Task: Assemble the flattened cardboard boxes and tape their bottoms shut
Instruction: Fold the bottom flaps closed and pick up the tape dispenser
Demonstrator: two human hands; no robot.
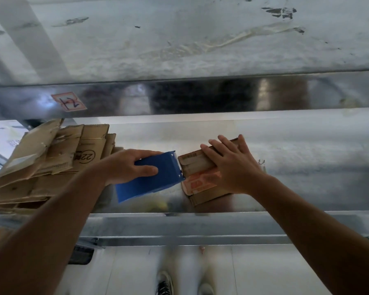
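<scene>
A small brown cardboard box [197, 182] with an orange printed label stands on the shiny metal table [296, 167], a little right of centre. My right hand [232, 165] presses down on its top with the fingers spread flat. My left hand [130, 165] grips a blue tape dispenser [151, 177], and the dispenser's toothed edge touches the box's left side. A pile of flattened cardboard boxes [45, 162] lies on the table to the left, just beyond my left forearm.
A raised metal shelf [179, 96] with a red-bordered sticker [69, 102] runs across behind the table. Above it is a scuffed white surface [179, 39]. The table's front rail [200, 228] is near my body, with a pale floor and my shoes below.
</scene>
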